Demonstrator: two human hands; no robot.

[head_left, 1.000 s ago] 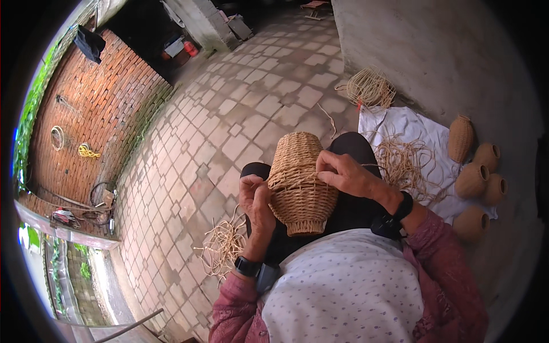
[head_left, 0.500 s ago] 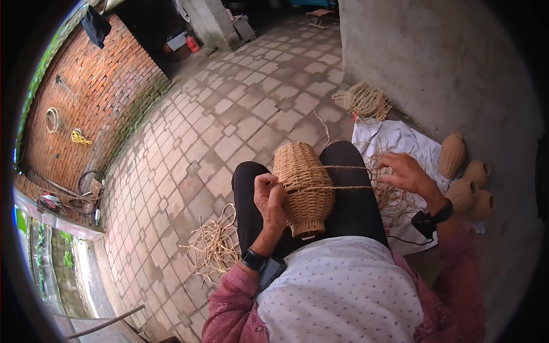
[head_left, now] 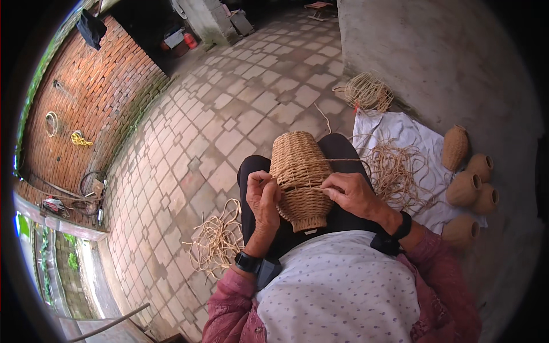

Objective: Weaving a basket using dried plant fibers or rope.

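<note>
A woven tan vase (head_left: 298,157) lies across my lap, its narrow neck pointing toward me. A dark gap runs across the weave near its middle. My left hand (head_left: 263,200) is closed at the vase's left side, with thumb and finger pinched at the end of that gap; whatever is between them is too small to make out. On the right side my right hand (head_left: 355,195) pinches a cord strand close against the weave. Another twisted cord (head_left: 346,160) leaves the vase on the right, above that hand.
Loose cord (head_left: 397,174) lies heaped on a white cloth (head_left: 437,157) at my right, with a coil (head_left: 366,94) beyond it. Several tan vases (head_left: 463,188) stand by the wall. More tangled cord (head_left: 217,237) sits on the paving (head_left: 171,166) to my left.
My right hand has come in from the right, where cords stretched out to it, to the vase's side. My left hand stays at the vase's left side.
</note>
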